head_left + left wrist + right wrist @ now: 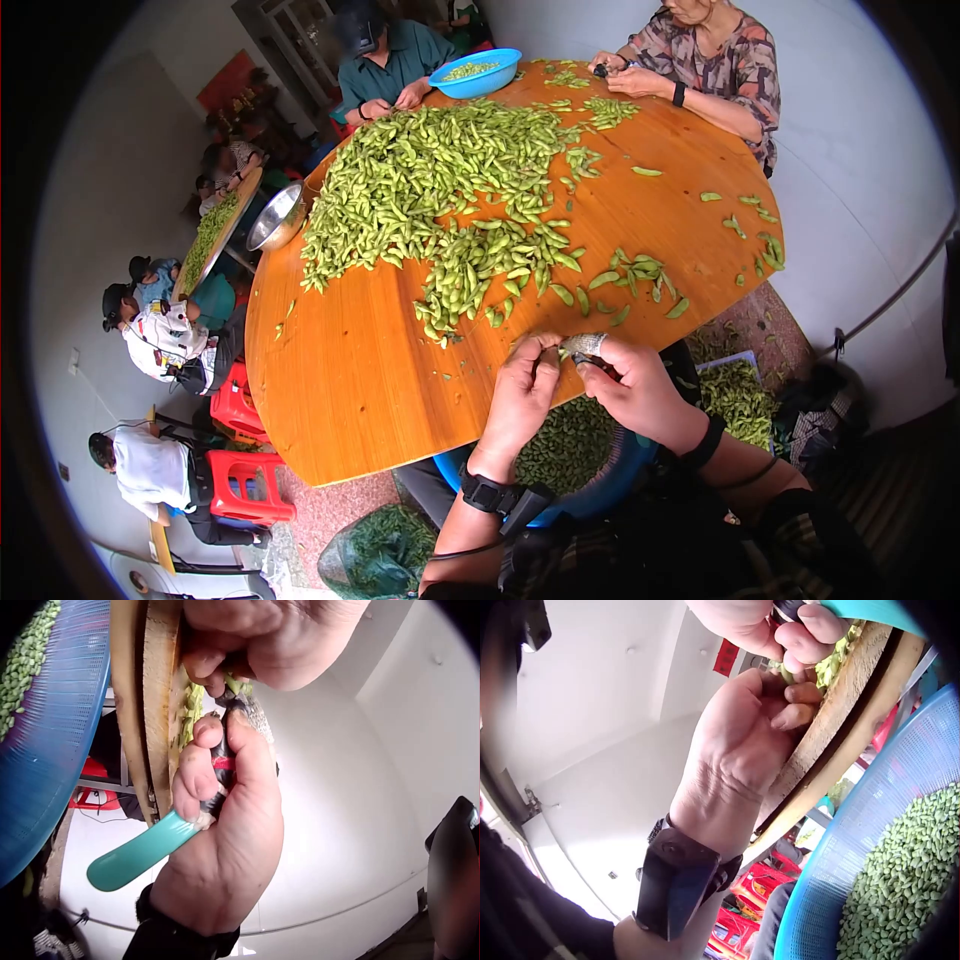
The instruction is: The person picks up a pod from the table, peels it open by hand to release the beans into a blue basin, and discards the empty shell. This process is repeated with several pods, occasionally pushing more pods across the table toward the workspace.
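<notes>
At the table's near edge, my left hand (522, 392) (281, 637) (739, 742) pinches a green pod (234, 685) (787, 674), mostly covered by the fingers. Close beside it, my right hand (640, 392) (232, 817) (784, 634) curls round a tool with a teal handle (142, 852) (874, 610) and a dark wrapped grip with a red band. Its working end is hidden between the hands. A patterned covering (584, 344) wraps a right-hand digit. Below the hands, a blue basin (71, 761) (817, 889) holds many shelled green beans (565, 445) (907, 874).
A large pod heap (430, 170) covers the middle of the wooden table (340, 400), with loose pods (640, 272) to its right. Two people sit across, near a blue bowl (476, 74). Red stools (248, 487), a net bag (378, 550) and a pod-filled container (738, 400) stand around.
</notes>
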Demonstrator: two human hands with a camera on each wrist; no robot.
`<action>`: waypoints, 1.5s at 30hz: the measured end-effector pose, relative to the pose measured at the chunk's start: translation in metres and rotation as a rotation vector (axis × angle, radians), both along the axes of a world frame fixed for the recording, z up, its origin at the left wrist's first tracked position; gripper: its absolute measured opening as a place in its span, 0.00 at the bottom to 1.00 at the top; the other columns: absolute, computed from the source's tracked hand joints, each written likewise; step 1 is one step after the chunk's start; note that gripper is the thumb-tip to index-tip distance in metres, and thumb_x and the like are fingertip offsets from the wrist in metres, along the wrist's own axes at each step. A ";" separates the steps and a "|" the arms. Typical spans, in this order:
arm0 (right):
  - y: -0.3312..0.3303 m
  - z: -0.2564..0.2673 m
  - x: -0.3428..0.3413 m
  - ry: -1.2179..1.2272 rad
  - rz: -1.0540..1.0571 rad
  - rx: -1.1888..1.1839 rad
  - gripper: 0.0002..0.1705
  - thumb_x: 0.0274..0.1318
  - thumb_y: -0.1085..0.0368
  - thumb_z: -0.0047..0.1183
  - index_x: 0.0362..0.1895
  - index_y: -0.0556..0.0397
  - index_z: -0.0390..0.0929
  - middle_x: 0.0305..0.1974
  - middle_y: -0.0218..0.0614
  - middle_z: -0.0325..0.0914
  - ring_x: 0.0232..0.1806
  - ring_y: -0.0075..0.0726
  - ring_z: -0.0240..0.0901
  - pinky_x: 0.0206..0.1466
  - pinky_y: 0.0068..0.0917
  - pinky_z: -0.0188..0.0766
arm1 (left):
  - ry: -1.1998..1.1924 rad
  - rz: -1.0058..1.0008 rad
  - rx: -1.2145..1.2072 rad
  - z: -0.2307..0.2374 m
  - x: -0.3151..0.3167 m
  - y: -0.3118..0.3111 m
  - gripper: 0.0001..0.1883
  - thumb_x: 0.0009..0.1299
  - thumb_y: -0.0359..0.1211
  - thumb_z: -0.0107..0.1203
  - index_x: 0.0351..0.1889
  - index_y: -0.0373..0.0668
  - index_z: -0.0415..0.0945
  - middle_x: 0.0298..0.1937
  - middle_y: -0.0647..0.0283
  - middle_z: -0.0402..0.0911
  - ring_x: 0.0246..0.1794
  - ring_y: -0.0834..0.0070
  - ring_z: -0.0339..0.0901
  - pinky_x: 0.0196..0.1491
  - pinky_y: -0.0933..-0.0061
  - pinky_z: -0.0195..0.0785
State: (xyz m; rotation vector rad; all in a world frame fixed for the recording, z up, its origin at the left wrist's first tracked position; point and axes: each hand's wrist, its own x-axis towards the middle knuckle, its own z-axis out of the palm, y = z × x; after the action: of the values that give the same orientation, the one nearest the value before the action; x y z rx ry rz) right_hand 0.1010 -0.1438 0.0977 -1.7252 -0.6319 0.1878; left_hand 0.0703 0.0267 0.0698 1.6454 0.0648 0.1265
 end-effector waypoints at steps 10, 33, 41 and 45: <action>0.002 -0.007 0.005 0.113 -0.012 0.082 0.13 0.60 0.73 0.52 0.50 0.57 0.77 0.22 0.24 0.70 0.22 0.13 0.60 0.24 0.19 0.61 | -0.019 0.037 0.053 -0.004 0.001 0.003 0.13 0.69 0.20 0.47 0.49 0.37 0.76 0.34 0.72 0.73 0.31 0.88 0.66 0.34 0.84 0.63; -0.038 -0.010 0.048 0.135 -0.099 -0.038 0.18 0.67 0.68 0.41 0.59 0.51 0.73 0.23 0.24 0.71 0.17 0.15 0.63 0.21 0.16 0.62 | -0.183 0.277 1.098 0.018 0.022 0.003 0.11 0.65 0.26 0.56 0.45 0.35 0.76 0.47 0.45 0.74 0.42 0.46 0.76 0.42 0.54 0.73; -0.006 0.005 0.022 0.410 0.142 0.087 0.05 0.65 0.71 0.45 0.40 0.59 0.74 0.23 0.28 0.74 0.17 0.15 0.66 0.19 0.17 0.63 | -0.200 0.222 0.550 0.018 0.000 -0.014 0.12 0.66 0.24 0.59 0.47 0.37 0.79 0.33 0.54 0.80 0.29 0.63 0.81 0.33 0.69 0.73; -0.003 0.007 0.018 0.460 0.189 0.072 0.06 0.66 0.70 0.45 0.34 0.58 0.72 0.22 0.27 0.73 0.16 0.16 0.65 0.17 0.18 0.61 | -0.095 0.182 0.426 0.008 -0.007 -0.010 0.19 0.66 0.23 0.59 0.56 0.41 0.78 0.32 0.58 0.79 0.27 0.74 0.77 0.32 0.74 0.72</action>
State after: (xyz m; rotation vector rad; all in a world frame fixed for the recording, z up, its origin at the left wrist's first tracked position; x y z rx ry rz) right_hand 0.1188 -0.1472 0.1049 -1.4817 -0.4511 0.6654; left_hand 0.0633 0.0166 0.0774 2.0539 0.1220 0.3776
